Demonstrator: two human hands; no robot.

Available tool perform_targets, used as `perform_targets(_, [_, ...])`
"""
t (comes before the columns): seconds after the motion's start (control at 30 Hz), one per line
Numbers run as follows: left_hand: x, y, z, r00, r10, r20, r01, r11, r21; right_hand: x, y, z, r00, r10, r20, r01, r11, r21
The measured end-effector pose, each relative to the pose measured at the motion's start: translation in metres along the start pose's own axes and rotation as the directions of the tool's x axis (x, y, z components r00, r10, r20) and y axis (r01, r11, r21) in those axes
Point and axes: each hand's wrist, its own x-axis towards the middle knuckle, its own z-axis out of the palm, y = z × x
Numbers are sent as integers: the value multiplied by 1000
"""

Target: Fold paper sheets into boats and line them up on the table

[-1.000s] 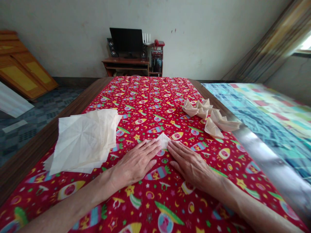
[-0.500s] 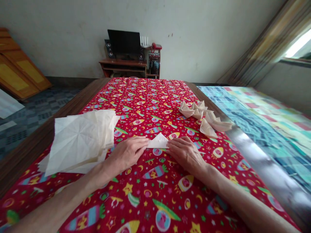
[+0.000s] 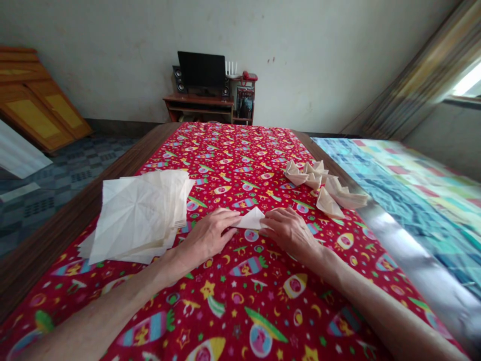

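A small white piece of folded paper [image 3: 251, 219], with a low triangular peak, lies on the red patterned cloth in front of me. My left hand [image 3: 215, 233] grips its left end between thumb and fingers. At the other end, the curled fingers of my right hand [image 3: 291, 231] hold the paper down; the corner itself is hidden under them. To the left is a stack of creased pale sheets [image 3: 131, 215], the top one marked with radiating folds. Several pointed folded paper shapes [image 3: 332, 193] sit together on the right.
The red cloth [image 3: 240, 311] covers most of a dark wooden table [image 3: 108, 178]. Beyond its far end stand a low desk [image 3: 199, 102] and a black monitor [image 3: 202, 70]. A bed with a blue checked cover [image 3: 361, 170] adjoins on the right, and a wooden cabinet [image 3: 45, 105] is at left.
The view has shifted slightly, so everything appears a little further right. My right hand's fingers have curled more over the paper's right end; both hands remain on it.
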Motion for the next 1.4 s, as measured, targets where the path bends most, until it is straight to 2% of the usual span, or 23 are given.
perform_targets(0.13, [7,0,1,999,36,2,-36,999,32,0,0,0,1000,-22,13,22,1000,-6])
perform_targets(0.33, [14,4,-6,984,163,65,-173,969,177,-1,-6,-1,998,-65,-8,64,995,-74])
perform_targets(0.47, [14,7,-10,983,152,100,-170,965,202,0,-10,-1,996,-85,-26,81,990,-114])
perform_targets(0.7, [18,12,-13,984,91,151,-126,963,238,4,-10,6,998,-35,-45,29,989,-143])
perform_targets(0.97, [18,12,-9,974,158,161,-210,897,389,4,-12,5,996,-82,-41,73,980,-187])
perform_targets(1.13, [15,15,-5,982,158,100,-185,892,413,7,-19,4,997,-55,-47,43,972,-230])
perform_targets(1.23, [17,14,-5,991,130,-35,-112,941,319,7,-18,1,996,-42,-73,23,969,-247])
perform_targets(1.33, [21,14,-4,978,-10,-207,37,991,126,7,-14,-3,990,-22,-137,-12,970,-242])
perform_targets(1.4, [22,19,-1,959,-153,-238,144,988,-53,7,-11,-6,980,-10,-198,-37,972,-232])
